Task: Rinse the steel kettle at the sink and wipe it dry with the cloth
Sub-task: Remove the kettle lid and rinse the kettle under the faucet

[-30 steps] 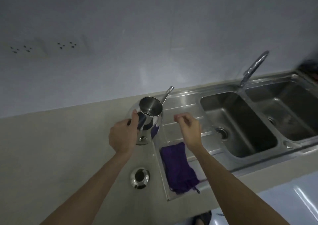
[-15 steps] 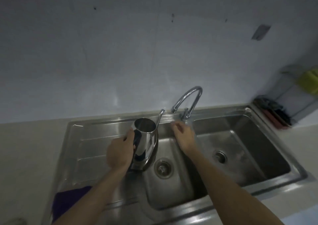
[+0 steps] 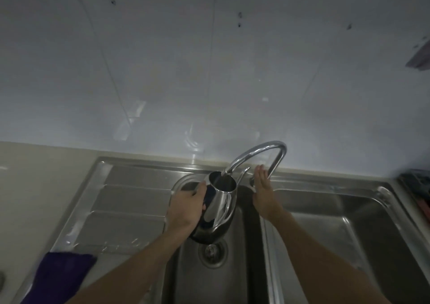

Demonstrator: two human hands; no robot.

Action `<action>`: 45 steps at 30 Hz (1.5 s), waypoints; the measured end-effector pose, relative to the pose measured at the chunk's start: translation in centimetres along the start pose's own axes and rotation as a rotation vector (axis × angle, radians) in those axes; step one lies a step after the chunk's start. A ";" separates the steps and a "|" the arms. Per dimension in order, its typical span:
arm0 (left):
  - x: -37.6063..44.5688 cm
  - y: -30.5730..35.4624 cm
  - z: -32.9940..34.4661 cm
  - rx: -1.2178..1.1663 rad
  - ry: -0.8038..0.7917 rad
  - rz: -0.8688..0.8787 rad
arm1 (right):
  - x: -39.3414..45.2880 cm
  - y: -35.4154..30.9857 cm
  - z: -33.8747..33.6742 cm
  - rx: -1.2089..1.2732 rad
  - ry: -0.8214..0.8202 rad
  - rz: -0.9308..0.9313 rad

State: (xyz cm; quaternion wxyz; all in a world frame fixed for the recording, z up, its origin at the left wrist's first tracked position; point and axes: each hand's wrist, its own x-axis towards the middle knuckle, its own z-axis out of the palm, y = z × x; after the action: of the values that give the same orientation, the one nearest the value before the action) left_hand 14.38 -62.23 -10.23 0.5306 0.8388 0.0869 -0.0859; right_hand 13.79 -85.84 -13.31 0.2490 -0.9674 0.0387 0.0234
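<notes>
Holding the steel kettle [image 3: 220,207] by its handle, the left hand [image 3: 186,207] has carried it from the counter to over the left sink [image 3: 235,278] basin, open mouth right under the tap [image 3: 258,154] spout. The right hand [image 3: 261,188], fingers loosely together, has reached the tap's base lever; whether it grips cannot be told. Rinsing looks about to start. The purple cloth [image 3: 61,274] waits on the near-left drainboard [image 3: 130,199].

Dim light falls on a glossy white tiled wall [image 3: 209,71] above a beige countertop [image 3: 35,187].
</notes>
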 end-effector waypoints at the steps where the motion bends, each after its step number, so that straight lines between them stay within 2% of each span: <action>1: 0.0 0.0 0.1 -0.006 0.003 -0.008 | 0.4 0.1 0.2 -0.006 -0.011 -0.007; 4: 0.1 0.4 0.1 0.022 0.040 -0.025 | 3.4 -0.1 -0.2 -0.117 -0.141 0.016; 7: 0.1 0.7 -0.2 0.084 0.074 -0.040 | 6.7 -1.1 -1.5 -0.194 -0.326 0.134; 9: 0.0 0.9 -0.3 0.122 0.091 -0.046 | 7.9 -1.4 -1.9 -0.257 -0.429 0.127; 13: 0.2 1.4 -0.4 0.179 0.106 -0.046 | 7.7 -1.0 -2.0 -0.306 -0.480 0.093; 15: 0.3 1.3 -0.5 0.172 0.089 -0.037 | 6.9 -0.8 -1.7 -0.255 -0.452 0.104; 18: 0.6 1.5 -0.7 0.158 0.071 -0.032 | 5.3 -0.7 -1.2 -0.196 -0.291 0.115; 23: 2.7 2.9 -0.7 0.128 0.039 -0.120 | 3.1 -0.6 -0.6 0.155 -0.069 0.243; 28: 4.2 3.3 -0.7 0.084 -0.025 -0.206 | 2.1 -0.7 -0.1 0.247 -0.044 0.272; 36: 3.8 1.9 -2.0 0.021 -0.009 -0.208 | 1.5 -1.2 -0.9 0.236 -0.021 0.296; 45: 1.9 0.4 -3.7 -0.035 -0.004 -0.088 | 0.6 -3.3 -1.2 0.258 0.006 0.257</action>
State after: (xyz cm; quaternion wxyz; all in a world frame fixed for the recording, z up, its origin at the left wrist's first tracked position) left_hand 16.52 -58.93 -8.72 0.5412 0.8244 0.1241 -0.1093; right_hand 14.67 -83.57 -10.71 0.3657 -0.9147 0.1652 0.0468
